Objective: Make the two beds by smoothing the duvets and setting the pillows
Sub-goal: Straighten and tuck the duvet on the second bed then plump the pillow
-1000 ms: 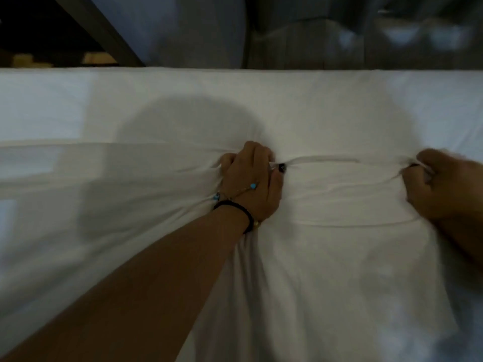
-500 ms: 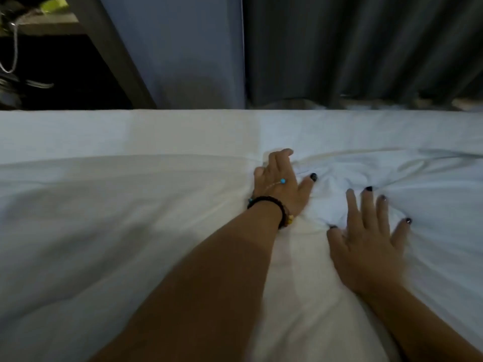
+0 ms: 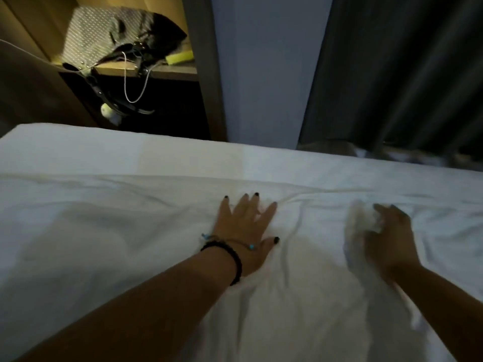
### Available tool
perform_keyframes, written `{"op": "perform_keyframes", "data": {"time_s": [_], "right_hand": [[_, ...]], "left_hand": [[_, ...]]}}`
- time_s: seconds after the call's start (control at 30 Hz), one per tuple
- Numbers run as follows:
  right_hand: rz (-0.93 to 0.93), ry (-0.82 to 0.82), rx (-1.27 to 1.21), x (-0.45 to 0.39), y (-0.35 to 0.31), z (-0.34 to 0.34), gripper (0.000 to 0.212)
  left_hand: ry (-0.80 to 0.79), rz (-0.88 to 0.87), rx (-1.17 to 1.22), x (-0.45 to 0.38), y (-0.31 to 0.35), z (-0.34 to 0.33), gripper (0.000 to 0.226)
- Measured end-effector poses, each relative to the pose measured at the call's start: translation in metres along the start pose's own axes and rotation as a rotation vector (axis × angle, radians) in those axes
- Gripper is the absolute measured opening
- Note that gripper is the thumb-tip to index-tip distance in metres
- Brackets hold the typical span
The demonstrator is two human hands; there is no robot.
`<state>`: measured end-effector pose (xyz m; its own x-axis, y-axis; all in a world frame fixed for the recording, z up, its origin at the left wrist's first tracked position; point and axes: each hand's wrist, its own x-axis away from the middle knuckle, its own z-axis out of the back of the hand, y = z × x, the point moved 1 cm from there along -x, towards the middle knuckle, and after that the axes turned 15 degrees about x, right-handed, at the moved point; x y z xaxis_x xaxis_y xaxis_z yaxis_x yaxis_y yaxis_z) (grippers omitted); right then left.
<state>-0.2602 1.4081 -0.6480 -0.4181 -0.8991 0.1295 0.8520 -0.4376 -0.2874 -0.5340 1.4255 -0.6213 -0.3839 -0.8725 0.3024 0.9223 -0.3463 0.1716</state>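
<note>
left hand (image 3: 244, 231) flat, fingers spread, pressing white duvet (image 3: 104, 244) mid-bed; right hand (image 3: 389, 239) blurred, grasp unclear. smoothing step; next likely sweeping creases toward far edge.

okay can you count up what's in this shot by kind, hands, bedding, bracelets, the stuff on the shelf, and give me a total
Hands: 2, left hand flat on the duvet, right hand blurred
White duvet: 1
Sheet: 1
Wrist bracelets: 2, black bead bracelet and thin blue-bead bracelet
Bag on shelf: 1
Yellow sponge-like item: 1
Dark curtain: 1
Total: 9
</note>
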Motion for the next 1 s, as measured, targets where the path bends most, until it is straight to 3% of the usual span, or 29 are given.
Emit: {"op": "perform_keyframes", "data": {"time_s": [0.07,0.13,0.2,0.27,0.37,0.43,0.5,0.57,0.67,0.73,0.8,0.9,1.0], "right_hand": [[0.270,-0.009,-0.073,-0.003,-0.059,0.008,0.031],[0.436,-0.114,0.060,-0.003,-0.112,0.001,0.030],[0.497,-0.186,0.366,0.000,-0.146,-0.014,0.038],[0.471,-0.215,0.525,0.003,-0.148,-0.030,0.042],[0.427,-0.151,0.523,0.014,-0.132,-0.046,0.036],[0.522,0.049,0.647,0.026,-0.124,-0.053,0.033],[0.629,0.193,0.654,0.037,-0.116,-0.056,0.034],[0.731,0.184,0.646,0.054,-0.108,-0.052,0.038],[0.748,0.034,0.573,0.068,-0.095,-0.042,0.040],[0.708,-0.078,0.541,0.071,-0.094,-0.027,0.031],[0.684,-0.172,0.543,0.068,-0.097,-0.014,0.033],[0.567,-0.365,0.564,0.060,-0.105,-0.001,0.059],[0.601,-0.324,0.733,0.057,-0.109,0.000,0.055]], "left_hand": [[-0.052,0.162,0.112,0.009,-0.059,-0.002,0.067],[-0.186,0.307,0.362,0.011,-0.106,-0.013,0.066],[-0.265,0.366,0.509,0.009,-0.124,-0.028,0.057],[-0.250,0.398,0.462,0.004,-0.123,-0.046,0.055],[-0.242,0.405,0.463,-0.004,-0.121,-0.059,0.067],[-0.240,0.386,0.441,-0.001,-0.124,-0.060,0.075],[-0.199,0.381,0.328,0.006,-0.118,-0.060,0.080],[-0.084,0.367,0.192,0.019,-0.099,-0.056,0.078],[0.196,0.154,0.178,0.043,-0.071,-0.056,0.065],[0.249,0.000,0.354,0.055,-0.078,-0.041,0.067],[0.152,-0.012,0.539,0.055,-0.102,-0.017,0.059],[-0.121,0.043,0.347,0.040,-0.125,0.012,0.045],[-0.299,0.169,0.246,0.026,-0.129,0.023,0.086]]}}
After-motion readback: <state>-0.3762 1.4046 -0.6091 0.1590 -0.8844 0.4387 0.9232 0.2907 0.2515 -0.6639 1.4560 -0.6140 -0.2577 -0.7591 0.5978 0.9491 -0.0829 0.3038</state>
